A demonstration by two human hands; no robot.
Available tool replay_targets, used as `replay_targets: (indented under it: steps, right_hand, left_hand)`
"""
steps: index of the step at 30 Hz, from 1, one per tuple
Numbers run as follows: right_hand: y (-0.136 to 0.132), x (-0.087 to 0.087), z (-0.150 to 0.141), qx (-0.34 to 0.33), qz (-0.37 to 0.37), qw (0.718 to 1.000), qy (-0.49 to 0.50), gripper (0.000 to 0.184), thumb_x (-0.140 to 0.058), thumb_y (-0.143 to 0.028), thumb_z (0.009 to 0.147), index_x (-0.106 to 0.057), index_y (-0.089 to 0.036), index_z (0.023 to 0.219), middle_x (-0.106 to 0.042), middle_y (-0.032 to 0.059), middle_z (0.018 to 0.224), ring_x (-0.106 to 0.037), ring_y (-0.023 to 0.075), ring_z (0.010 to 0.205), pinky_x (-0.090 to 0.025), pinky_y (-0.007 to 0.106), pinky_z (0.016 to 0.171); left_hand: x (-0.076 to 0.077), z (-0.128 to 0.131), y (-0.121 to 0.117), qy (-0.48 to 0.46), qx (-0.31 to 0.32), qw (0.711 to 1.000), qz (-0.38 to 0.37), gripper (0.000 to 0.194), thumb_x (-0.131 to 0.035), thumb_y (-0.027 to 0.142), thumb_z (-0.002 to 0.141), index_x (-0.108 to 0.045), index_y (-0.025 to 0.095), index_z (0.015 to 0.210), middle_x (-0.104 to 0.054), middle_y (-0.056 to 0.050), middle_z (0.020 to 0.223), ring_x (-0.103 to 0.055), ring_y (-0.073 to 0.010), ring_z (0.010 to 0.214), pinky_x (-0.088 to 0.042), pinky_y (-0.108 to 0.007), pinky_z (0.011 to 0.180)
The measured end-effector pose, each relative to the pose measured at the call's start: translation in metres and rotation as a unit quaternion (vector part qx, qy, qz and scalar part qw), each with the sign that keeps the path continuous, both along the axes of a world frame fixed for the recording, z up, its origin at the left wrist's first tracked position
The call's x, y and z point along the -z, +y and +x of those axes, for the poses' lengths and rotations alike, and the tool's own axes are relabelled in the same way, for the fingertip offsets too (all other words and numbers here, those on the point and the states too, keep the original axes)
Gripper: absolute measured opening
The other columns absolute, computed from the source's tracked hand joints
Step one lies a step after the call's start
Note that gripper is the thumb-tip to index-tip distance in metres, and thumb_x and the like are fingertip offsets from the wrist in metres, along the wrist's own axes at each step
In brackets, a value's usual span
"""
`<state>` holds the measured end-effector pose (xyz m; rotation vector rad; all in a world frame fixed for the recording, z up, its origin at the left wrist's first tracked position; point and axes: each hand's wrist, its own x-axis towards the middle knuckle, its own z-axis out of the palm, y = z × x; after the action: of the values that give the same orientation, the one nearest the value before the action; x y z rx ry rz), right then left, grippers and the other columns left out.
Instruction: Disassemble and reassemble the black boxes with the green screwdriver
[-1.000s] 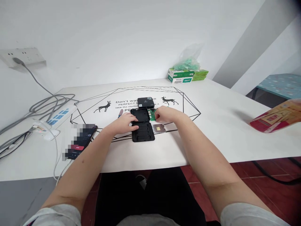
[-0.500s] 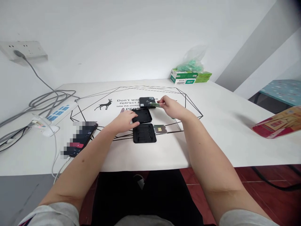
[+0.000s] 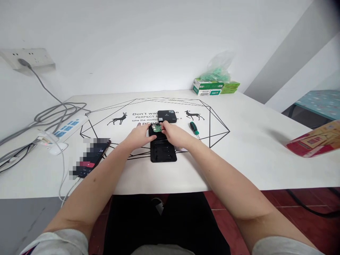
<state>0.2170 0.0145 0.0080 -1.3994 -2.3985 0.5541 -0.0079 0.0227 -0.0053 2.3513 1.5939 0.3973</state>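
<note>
My right hand (image 3: 174, 134) pinches a small green circuit board (image 3: 157, 128) by its right side, over the upper black plastic case half (image 3: 160, 136). My left hand (image 3: 139, 136) grips that case half along its left edge, thumb at the front and fingers behind. Whether the board rests on the case floor, I cannot tell. Directly in front lies the other black case half (image 3: 163, 151), with its inside facing up. Behind both hands sits a closed black box (image 3: 167, 116) with small labels. My right wrist mostly hides a thin metal plate (image 3: 182, 149).
A green-handled screwdriver (image 3: 194, 128) lies to the right of the hands. At left are a phone (image 3: 94, 159), a white power strip (image 3: 70, 127) and looped grey cables. Green boxes (image 3: 208, 85) stand by the wall, and a red-and-tan package (image 3: 313, 140) lies far right.
My right hand has carried the circuit board left and toward me, from beside the closed box to over the upper case half. The screwdriver has come into view. My left hand stays at the case edge.
</note>
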Motion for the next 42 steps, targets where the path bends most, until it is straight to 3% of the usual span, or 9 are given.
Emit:
replay_targets:
  steps: [4, 11, 16, 23, 31, 33, 37, 40, 42]
  right_hand:
    - [-0.002, 0.003, -0.008, 0.0, 0.012, 1.0, -0.026, 0.016, -0.04, -0.007, 0.107, -0.049, -0.02, 0.112, -0.071, 0.0187, 0.12, -0.068, 0.029, 0.104, -0.048, 0.036, 0.087]
    - [-0.001, 0.009, -0.011, 0.007, 0.002, 1.0, 0.0, 0.013, -0.041, -0.013, 0.109, -0.05, -0.02, 0.114, -0.071, 0.0162, 0.118, -0.066, 0.0278, 0.097, -0.05, 0.038, 0.087]
    - [0.002, 0.018, -0.016, 0.008, 0.009, 1.0, 0.002, 0.018, -0.042, -0.009, 0.108, -0.054, -0.018, 0.117, -0.07, 0.019, 0.127, -0.064, 0.0308, 0.127, -0.05, 0.043, 0.107]
    - [0.004, 0.021, -0.018, 0.022, 0.016, 0.999, 0.02, 0.024, -0.042, -0.005, 0.107, -0.055, -0.017, 0.123, -0.068, 0.0176, 0.128, -0.065, 0.0281, 0.125, -0.051, 0.044, 0.108]
    - [0.003, 0.024, -0.021, 0.033, 0.012, 0.999, 0.003, 0.013, -0.048, -0.015, 0.111, -0.057, -0.019, 0.119, -0.066, 0.0205, 0.142, -0.052, 0.0338, 0.152, -0.047, 0.049, 0.117]
    - [0.002, 0.021, -0.02, 0.041, 0.026, 0.999, -0.011, 0.01, -0.056, -0.022, 0.109, -0.058, -0.019, 0.119, -0.065, 0.0211, 0.145, -0.054, 0.0343, 0.149, -0.049, 0.047, 0.115]
    - [0.0, 0.01, -0.013, 0.101, 0.035, 0.993, -0.055, 0.031, -0.066, -0.043, 0.106, -0.06, -0.018, 0.125, -0.067, 0.0219, 0.145, -0.065, 0.0364, 0.134, -0.055, 0.044, 0.101]
    - [0.002, 0.0, -0.007, 0.157, -0.013, 0.983, -0.091, 0.05, -0.071, -0.06, 0.1, -0.064, -0.016, 0.123, -0.076, 0.0227, 0.127, -0.074, 0.0359, 0.113, -0.055, 0.039, 0.084]
    - [0.005, -0.004, -0.004, 0.165, -0.046, 0.98, -0.1, 0.052, -0.076, -0.062, 0.095, -0.068, -0.015, 0.116, -0.08, 0.0211, 0.115, -0.077, 0.0337, 0.103, -0.051, 0.035, 0.075]
  left_hand:
    - [0.004, -0.001, 0.003, 0.009, 0.004, 1.0, 0.009, 0.04, -0.068, 0.049, 0.093, -0.069, 0.023, 0.123, -0.078, -0.012, 0.115, -0.068, -0.0384, 0.116, -0.057, -0.046, 0.091]
    - [0.004, 0.0, 0.004, -0.013, 0.011, 1.0, 0.0, 0.038, -0.068, 0.046, 0.093, -0.068, 0.023, 0.124, -0.079, -0.01, 0.12, -0.067, -0.0377, 0.121, -0.057, -0.047, 0.097]
    - [0.005, -0.001, 0.005, -0.005, 0.011, 1.0, -0.002, 0.035, -0.068, 0.047, 0.094, -0.07, 0.025, 0.121, -0.079, -0.008, 0.121, -0.067, -0.0379, 0.127, -0.056, -0.046, 0.1]
    - [0.007, -0.003, 0.007, -0.021, 0.019, 1.0, 0.001, 0.042, -0.07, 0.046, 0.093, -0.068, 0.024, 0.128, -0.078, -0.01, 0.13, -0.069, -0.037, 0.123, -0.056, -0.047, 0.1]
    - [0.004, -0.002, 0.006, -0.001, 0.012, 1.0, 0.001, 0.04, -0.07, 0.047, 0.094, -0.072, 0.024, 0.127, -0.08, -0.01, 0.127, -0.069, -0.0381, 0.127, -0.057, -0.046, 0.101]
    - [0.003, -0.002, 0.005, -0.003, 0.015, 1.0, -0.003, 0.041, -0.069, 0.047, 0.094, -0.073, 0.024, 0.128, -0.08, -0.009, 0.127, -0.068, -0.0387, 0.129, -0.057, -0.047, 0.102]
    - [0.003, -0.002, 0.005, 0.002, 0.011, 1.0, -0.003, 0.043, -0.068, 0.048, 0.093, -0.075, 0.023, 0.128, -0.08, -0.01, 0.128, -0.07, -0.0379, 0.124, -0.058, -0.047, 0.1]
    - [0.004, -0.002, 0.006, 0.005, 0.008, 1.0, 0.0, 0.048, -0.068, 0.049, 0.093, -0.074, 0.022, 0.132, -0.078, -0.011, 0.134, -0.07, -0.0381, 0.127, -0.057, -0.047, 0.104]
    - [0.006, -0.003, 0.007, 0.004, 0.011, 1.0, 0.001, 0.052, -0.068, 0.049, 0.093, -0.074, 0.021, 0.136, -0.077, -0.012, 0.139, -0.068, -0.0383, 0.132, -0.056, -0.047, 0.108]
